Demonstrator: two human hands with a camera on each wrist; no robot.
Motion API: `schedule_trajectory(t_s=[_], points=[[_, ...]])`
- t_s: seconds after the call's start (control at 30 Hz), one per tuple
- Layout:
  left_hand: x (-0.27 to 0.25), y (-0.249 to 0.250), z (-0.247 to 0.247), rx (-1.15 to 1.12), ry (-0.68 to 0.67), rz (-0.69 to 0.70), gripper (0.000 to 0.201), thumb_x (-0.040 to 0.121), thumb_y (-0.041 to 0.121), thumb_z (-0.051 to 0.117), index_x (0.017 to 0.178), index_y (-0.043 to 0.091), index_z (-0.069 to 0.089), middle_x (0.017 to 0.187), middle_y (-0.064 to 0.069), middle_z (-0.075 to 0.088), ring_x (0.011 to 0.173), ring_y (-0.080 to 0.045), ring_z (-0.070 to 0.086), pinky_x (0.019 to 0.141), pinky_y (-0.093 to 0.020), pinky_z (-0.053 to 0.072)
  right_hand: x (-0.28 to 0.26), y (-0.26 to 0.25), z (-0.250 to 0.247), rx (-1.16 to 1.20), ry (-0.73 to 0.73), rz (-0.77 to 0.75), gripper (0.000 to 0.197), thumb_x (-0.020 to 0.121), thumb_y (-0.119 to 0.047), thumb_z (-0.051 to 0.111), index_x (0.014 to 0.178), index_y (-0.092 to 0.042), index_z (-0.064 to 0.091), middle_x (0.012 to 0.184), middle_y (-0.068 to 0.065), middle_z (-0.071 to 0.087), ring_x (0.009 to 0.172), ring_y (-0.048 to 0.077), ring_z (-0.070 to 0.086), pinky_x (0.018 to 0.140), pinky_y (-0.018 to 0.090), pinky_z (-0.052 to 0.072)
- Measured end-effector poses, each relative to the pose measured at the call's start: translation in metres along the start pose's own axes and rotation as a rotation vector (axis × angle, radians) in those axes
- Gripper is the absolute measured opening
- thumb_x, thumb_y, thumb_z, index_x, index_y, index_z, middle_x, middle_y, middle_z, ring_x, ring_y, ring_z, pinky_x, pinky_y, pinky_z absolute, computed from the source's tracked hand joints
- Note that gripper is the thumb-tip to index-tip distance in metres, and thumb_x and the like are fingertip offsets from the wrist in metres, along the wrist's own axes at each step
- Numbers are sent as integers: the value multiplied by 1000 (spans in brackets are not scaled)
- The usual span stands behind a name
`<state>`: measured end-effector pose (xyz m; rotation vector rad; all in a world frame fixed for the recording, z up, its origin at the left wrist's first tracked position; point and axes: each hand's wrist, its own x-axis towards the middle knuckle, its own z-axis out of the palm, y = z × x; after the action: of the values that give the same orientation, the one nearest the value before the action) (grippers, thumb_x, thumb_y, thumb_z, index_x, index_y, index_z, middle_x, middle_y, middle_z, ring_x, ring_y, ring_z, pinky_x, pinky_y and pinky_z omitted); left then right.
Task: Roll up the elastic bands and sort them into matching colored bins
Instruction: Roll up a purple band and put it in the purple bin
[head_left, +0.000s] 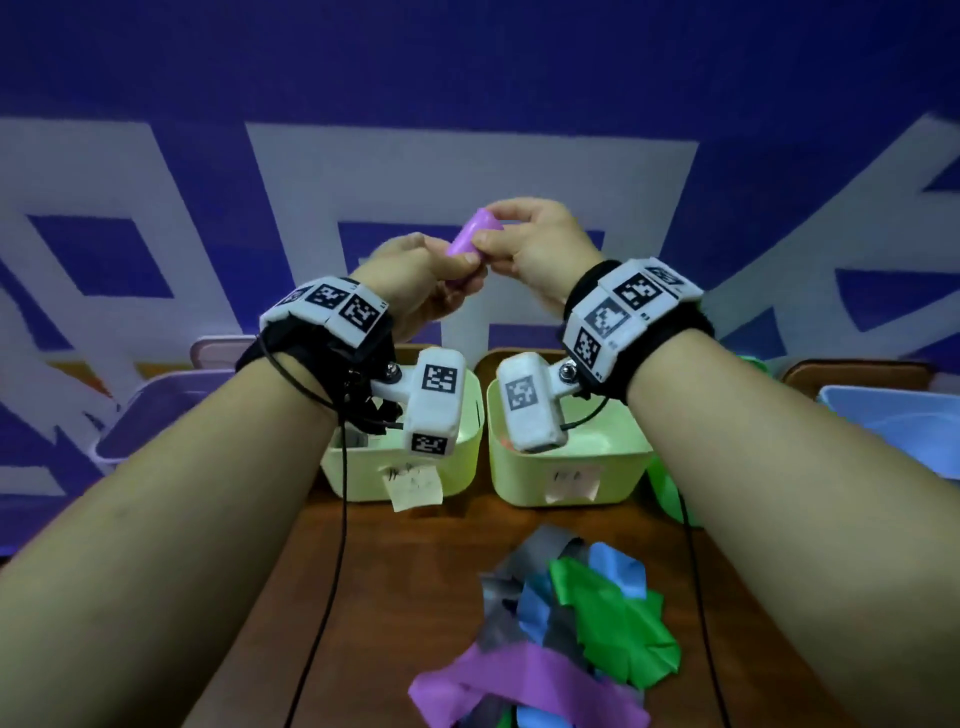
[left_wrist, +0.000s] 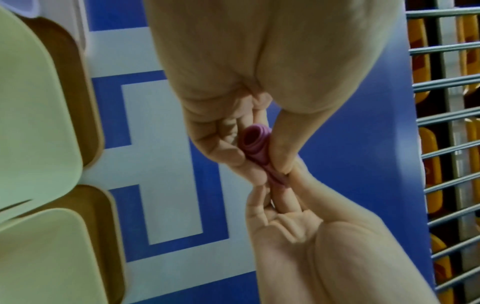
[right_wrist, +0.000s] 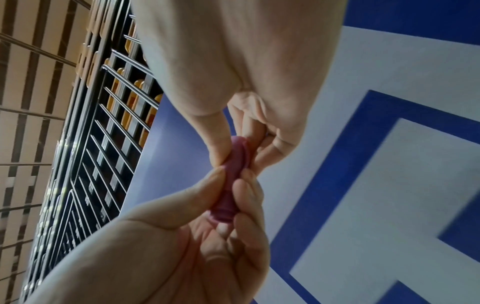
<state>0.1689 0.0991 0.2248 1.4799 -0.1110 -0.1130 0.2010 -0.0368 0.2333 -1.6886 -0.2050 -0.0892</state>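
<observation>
Both hands are raised above the tabletop (head_left: 415, 571) and meet on one small purple roll (head_left: 471, 234), a rolled elastic band held in the air in front of a blue and white wall (head_left: 467, 78). The left hand (head_left: 415, 280) pinches the lower end of the roll between thumb and curled fingers (left_wrist: 228, 152); the left wrist view shows the wound layers and the hollow centre at that end. The right hand (head_left: 540, 249) pinches the upper end, thumb on one side and fingers (right_wrist: 275, 148) bent round the other. The two hands touch at the fingertips around the roll. Below the wrists, two pale green bins (head_left: 467, 467) stand side by side on the tabletop, each with a paper note stuck to its front wall; the writing on the notes is too blurred to read. A lilac bin (head_left: 150, 415) sits to the left of them and a light blue bin (head_left: 893, 415) to the right, both partly hidden by the forearms. Nearer the person, a loose pile of unrolled bands (head_left: 566, 623) lies on the tabletop: grey, blue, green and purple strips crumpled over one another, with a wide purple strip across the near side.
</observation>
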Motion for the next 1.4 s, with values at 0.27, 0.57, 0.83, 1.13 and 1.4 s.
schedule_trajectory(t_s=[0.27, 0.57, 0.83, 1.13, 1.4], points=[[0, 111, -25, 91, 188, 79, 13, 88, -1, 63, 95, 1, 53, 76, -16, 63, 61, -15, 60, 44, -14, 41, 25, -107, 24, 119, -102, 191, 7, 90, -13, 62, 95, -8, 64, 89, 7, 64, 83, 16, 61, 70, 23, 49], [-6, 134, -145, 61, 239, -58, 13, 92, 12, 62, 83, 13, 52, 78, -8, 67, 74, -16, 68, 72, -27, 49, 57, -126, 132, 82, -214, 235, 5, 91, -13, 61, 88, -13, 66, 86, 1, 63, 83, 14, 57, 84, 30, 45], [4, 87, -258, 134, 334, -192, 12, 91, 1, 58, 81, 6, 59, 63, -6, 64, 63, -14, 62, 61, -19, 50, 89, -82, 252, 21, -300, 362, 12, 90, -4, 59, 82, -12, 63, 85, 11, 62, 72, 15, 59, 64, 23, 42], [29, -25, -346, 144, 396, -481, 11, 90, 4, 62, 80, 5, 58, 75, -14, 64, 70, -23, 62, 67, -29, 51, 110, 21, 341, -38, -337, 591, 18, 88, 2, 61, 72, -6, 60, 76, 15, 64, 57, 17, 65, 60, 27, 58], [41, -109, -379, 122, 329, -708, 13, 89, 2, 62, 77, 6, 63, 78, -13, 68, 59, -14, 65, 65, -25, 56, 115, 115, 382, -195, -366, 790, 17, 84, -7, 70, 69, -8, 62, 67, 12, 65, 53, 15, 60, 51, 20, 50]])
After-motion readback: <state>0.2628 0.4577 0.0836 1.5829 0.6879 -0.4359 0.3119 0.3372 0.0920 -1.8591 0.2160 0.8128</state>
